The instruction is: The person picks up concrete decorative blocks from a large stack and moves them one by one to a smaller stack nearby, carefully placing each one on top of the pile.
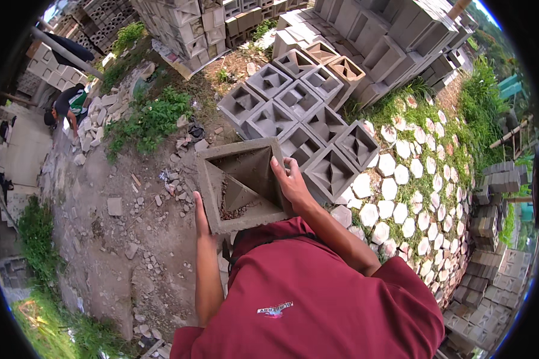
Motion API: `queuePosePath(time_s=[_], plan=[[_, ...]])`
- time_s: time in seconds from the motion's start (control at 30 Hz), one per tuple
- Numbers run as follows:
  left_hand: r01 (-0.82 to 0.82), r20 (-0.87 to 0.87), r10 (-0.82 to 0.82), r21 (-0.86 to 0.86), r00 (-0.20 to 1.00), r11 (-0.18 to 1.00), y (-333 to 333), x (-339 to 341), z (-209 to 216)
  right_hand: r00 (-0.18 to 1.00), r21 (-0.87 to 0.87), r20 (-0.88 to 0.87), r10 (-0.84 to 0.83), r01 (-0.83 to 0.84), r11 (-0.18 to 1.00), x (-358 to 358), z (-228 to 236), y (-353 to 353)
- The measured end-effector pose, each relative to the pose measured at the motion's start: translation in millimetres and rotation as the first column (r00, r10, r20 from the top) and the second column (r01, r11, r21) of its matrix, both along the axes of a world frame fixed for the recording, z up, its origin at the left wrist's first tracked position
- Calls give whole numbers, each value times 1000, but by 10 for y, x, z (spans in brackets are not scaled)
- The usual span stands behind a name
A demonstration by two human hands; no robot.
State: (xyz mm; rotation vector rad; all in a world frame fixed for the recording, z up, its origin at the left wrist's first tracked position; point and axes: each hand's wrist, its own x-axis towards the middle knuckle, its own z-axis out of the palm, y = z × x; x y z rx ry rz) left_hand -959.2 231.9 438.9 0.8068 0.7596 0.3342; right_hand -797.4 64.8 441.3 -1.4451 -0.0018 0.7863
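Observation:
A square grey concrete ventilation block (251, 170) is held up in front of my body between both hands. Its recess has slanted triangular faces, and brown crumbs lie in the lower corner. My left hand (202, 216) presses along the block's left side, thumb or finger edge upward; its other fingers are hidden. On the right side, my right hand (291, 179) grips the rim, thumb over the front edge and fingers bent behind it. Just beyond the held block stands a cluster of similar grey blocks (270, 121), set close together on the ground.
Behind the cluster rises a tall stack of blocks (389, 54); another stack (182, 30) stands far left. Pale hexagonal pavers (386, 164) lie in grass at right. Rubble (93, 122) and green plants (156, 116) are at left, where another person (72, 106) bends down.

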Motion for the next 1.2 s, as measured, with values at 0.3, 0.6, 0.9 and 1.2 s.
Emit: queuePosePath(time_s=[0.3,0.6,0.9,1.2], plan=[[437,-338,-352,220,873,872,852,1049,-289,931,9,36,-363,363,932,147,-202,246],[655,-232,-625,82,745,751,1174,2245,-770,841,-25,-29,-540,539,842,888,-974,536],[782,-235,-771,-66,592,620,1470,3102,-1636,739,-174,20,-674,666,725,1218,-1495,751],[953,-323,-925,-153,202,262,1404,3720,-1899,587,-258,64,-807,791,555,1191,-1667,815]])
